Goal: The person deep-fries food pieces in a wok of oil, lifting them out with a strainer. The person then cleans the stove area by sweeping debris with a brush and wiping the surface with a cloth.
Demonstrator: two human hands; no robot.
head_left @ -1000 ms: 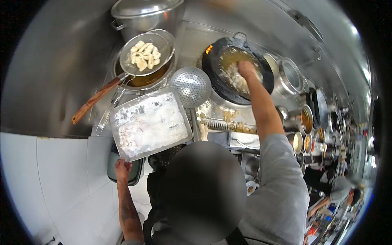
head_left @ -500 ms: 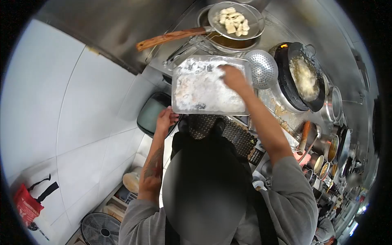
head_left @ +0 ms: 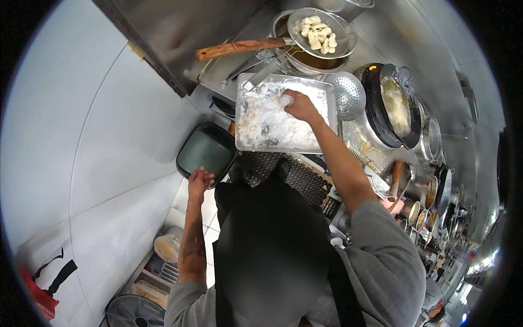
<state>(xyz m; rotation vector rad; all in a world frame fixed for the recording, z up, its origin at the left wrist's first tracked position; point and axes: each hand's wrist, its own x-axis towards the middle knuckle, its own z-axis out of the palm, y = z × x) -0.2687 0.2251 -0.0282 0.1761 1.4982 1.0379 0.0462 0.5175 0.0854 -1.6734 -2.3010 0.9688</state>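
Note:
A metal tray (head_left: 238, 117) of white, flour-like powder lies before me, some bare metal showing through. Over its upper right part, my right hand (head_left: 299, 106) is closed with fingers down at the powder, pinching a whitish, powder-coated lump (head_left: 286, 100) whose kind I cannot make out. My left hand (head_left: 200, 179) hangs apart from the tray, above the near edge of a dark green bin (head_left: 204, 150), its fingers loosely bent and holding nothing visible. Beyond the tray, a wooden-handled strainer (head_left: 295, 35) with pale chunks (head_left: 318, 37) rests across a metal pot (head_left: 283, 60).
A perforated ladle (head_left: 348, 95) lies at the tray's right. Past it, a black wok (head_left: 376, 109) holds bubbling oil with pale food (head_left: 396, 106). Pots and a wooden-handled brush (head_left: 396, 177) line the right side. White tiled wall (head_left: 125, 136) stands at left; a fan (head_left: 136, 312) sits below.
My right hand has moved slightly left and down over the powder, and a whitish lump now shows at its fingertips. My left hand has moved away from the tray's corner, left and down, over the bin.

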